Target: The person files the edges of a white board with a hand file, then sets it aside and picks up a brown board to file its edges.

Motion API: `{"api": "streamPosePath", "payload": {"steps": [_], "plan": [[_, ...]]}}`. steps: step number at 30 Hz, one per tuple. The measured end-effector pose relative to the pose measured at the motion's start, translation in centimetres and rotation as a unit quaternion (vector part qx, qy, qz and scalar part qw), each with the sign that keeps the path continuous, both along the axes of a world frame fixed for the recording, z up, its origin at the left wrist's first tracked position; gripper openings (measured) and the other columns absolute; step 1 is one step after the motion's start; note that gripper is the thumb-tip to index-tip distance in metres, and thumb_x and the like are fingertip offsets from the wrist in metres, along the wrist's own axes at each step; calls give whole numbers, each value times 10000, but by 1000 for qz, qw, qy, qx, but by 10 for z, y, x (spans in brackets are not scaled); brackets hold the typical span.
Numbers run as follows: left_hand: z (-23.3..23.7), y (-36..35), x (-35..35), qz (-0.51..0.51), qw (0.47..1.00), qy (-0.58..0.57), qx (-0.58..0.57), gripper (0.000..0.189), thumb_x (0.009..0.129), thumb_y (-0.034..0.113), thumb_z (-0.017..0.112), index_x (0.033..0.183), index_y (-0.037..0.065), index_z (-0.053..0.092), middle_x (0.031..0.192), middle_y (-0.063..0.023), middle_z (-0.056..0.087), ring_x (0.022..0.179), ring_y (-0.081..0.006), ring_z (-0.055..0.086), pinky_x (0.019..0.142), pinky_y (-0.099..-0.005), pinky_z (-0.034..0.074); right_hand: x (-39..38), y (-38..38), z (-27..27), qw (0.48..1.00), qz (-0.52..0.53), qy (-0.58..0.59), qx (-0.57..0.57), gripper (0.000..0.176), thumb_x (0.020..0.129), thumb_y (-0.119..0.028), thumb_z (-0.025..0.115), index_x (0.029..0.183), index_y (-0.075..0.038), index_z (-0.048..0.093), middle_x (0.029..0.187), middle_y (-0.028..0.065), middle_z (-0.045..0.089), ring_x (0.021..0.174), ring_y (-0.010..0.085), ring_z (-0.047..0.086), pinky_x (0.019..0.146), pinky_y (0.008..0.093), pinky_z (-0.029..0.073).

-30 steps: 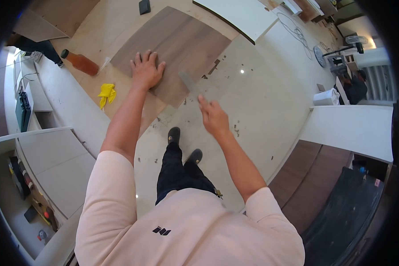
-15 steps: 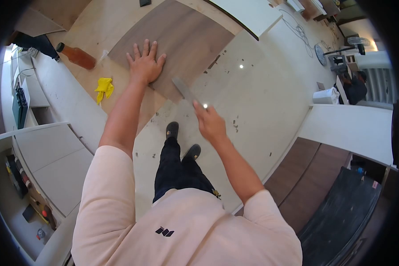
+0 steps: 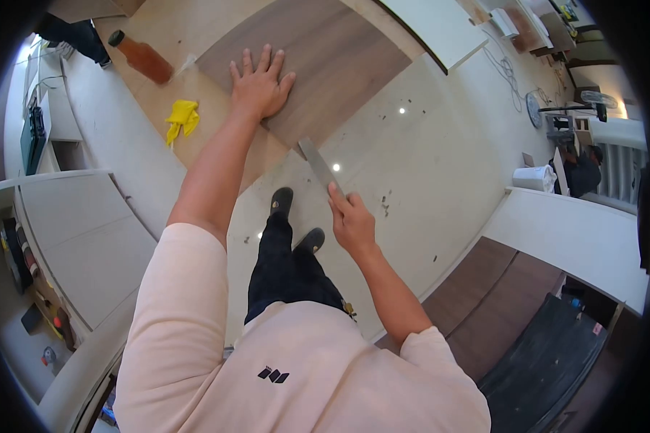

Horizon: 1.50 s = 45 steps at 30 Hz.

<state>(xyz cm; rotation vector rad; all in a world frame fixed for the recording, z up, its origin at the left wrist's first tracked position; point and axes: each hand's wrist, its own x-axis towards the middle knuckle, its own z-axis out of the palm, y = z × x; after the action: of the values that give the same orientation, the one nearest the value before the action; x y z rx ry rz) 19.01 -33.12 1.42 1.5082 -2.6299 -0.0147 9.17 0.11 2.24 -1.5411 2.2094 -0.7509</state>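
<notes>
A brown wood-grain panel (image 3: 318,58) lies flat on a plywood work surface (image 3: 152,119). My left hand (image 3: 258,88) rests on it near its left side, fingers spread and palm down. In my right hand (image 3: 353,222) is a grey flat file (image 3: 319,163), its handle end hidden in my closed fingers. The far tip of the file is right at the panel's near corner, and the rest of it extends over the floor toward me. A yellow cloth (image 3: 183,119) lies crumpled on the plywood, left of my left forearm. Beyond it, an orange-brown bottle (image 3: 143,58) with a dark cap lies tilted.
Dark chips (image 3: 385,206) are scattered on the pale floor (image 3: 419,166). A white board (image 3: 440,29) stands at the far right of the plywood. Cabinets (image 3: 79,238) flank me on both sides. A fan (image 3: 533,110) and a person (image 3: 583,172) are at the right; another person's leg (image 3: 76,40) shows at upper left.
The file has drawn back toward me, from overlapping the panel's edge to its near corner. Dark slivers beside the panel's edge no longer show there. My left hand stays on the panel; the view has shifted.
</notes>
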Motion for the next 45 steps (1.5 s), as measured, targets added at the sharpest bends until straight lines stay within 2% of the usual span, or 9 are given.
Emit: {"api": "streamPosePath", "payload": {"steps": [6, 9, 15, 21, 27, 33, 35, 42, 45], "plan": [[-7, -6, 8, -20, 1000, 19, 0, 612, 1015, 562, 356, 1565, 292, 360, 1664, -12, 250, 1529, -374, 179, 1219, -588, 112, -5, -76, 8, 997, 5, 72, -24, 429, 952, -245, 653, 1372, -313, 595, 844, 73, 544, 652, 309, 610, 576, 426, 521], [2, -5, 10, -19, 1000, 14, 19, 572, 1028, 529, 350, 1554, 306, 378, 1658, -3, 266, 1527, -365, 193, 1220, -578, 120, 3, -16, 16, 999, 12, 30, 9, 376, 958, -260, 641, 1330, -301, 618, 860, 77, 559, 652, 320, 616, 576, 438, 521], [-9, -8, 12, -34, 999, 25, -14, 536, 1043, 488, 339, 1549, 316, 385, 1654, -3, 277, 1520, -375, 211, 1221, -573, 127, 2, -65, 10, 999, 8, 43, -27, 374, 958, -215, 656, 1324, -293, 644, 809, 85, 534, 667, 309, 599, 594, 410, 502], [-7, -7, 12, -33, 999, 0, 0, 544, 1049, 489, 308, 1561, 311, 355, 1655, -2, 271, 1526, -373, 191, 1222, -579, 125, -8, -11, 15, 999, -6, 3, 46, 324, 979, -288, 605, 1301, -303, 635, 884, 77, 573, 693, 336, 629, 618, 446, 530], [-11, -11, 15, -54, 998, 23, -9, 538, 1040, 484, 367, 1541, 292, 398, 1641, -16, 304, 1508, -389, 231, 1206, -600, 149, -36, -96, 4, 998, -47, 34, -21, 348, 987, -297, 595, 1333, -328, 615, 882, 82, 570, 694, 319, 625, 620, 445, 529], [45, -20, -37, 24, 983, -118, 135, 569, 1021, 496, 405, 1520, 223, 425, 1613, -92, 334, 1506, -388, 235, 1191, -635, 161, -41, 6, 16, 998, -44, 35, 18, 364, 977, -269, 614, 1335, -330, 628, 882, 94, 552, 691, 321, 624, 599, 433, 520], [23, -18, -53, 38, 997, -22, 69, 592, 1023, 507, 384, 1540, 218, 396, 1629, -102, 306, 1511, -395, 219, 1192, -636, 150, -42, 14, 14, 998, -40, 23, 30, 376, 972, -247, 630, 1342, -311, 635, 845, 91, 534, 685, 324, 610, 602, 421, 509], [5, -18, -61, 5, 999, -29, 19, 652, 1025, 560, 309, 1593, 240, 297, 1674, -79, 209, 1525, -435, 141, 1200, -635, 94, -80, -112, 1, 996, -73, 39, -23, 359, 976, -262, 622, 1330, -318, 624, 828, 118, 559, 694, 345, 614, 595, 438, 502], [10, -16, -59, -3, 999, -10, 48, 646, 1028, 536, 309, 1596, 229, 290, 1679, -77, 192, 1532, -428, 122, 1202, -640, 54, -96, -119, 9, 996, -48, 75, -26, 372, 974, -274, 605, 1344, -314, 609, 837, 85, 550, 676, 330, 621, 584, 451, 522]]}}
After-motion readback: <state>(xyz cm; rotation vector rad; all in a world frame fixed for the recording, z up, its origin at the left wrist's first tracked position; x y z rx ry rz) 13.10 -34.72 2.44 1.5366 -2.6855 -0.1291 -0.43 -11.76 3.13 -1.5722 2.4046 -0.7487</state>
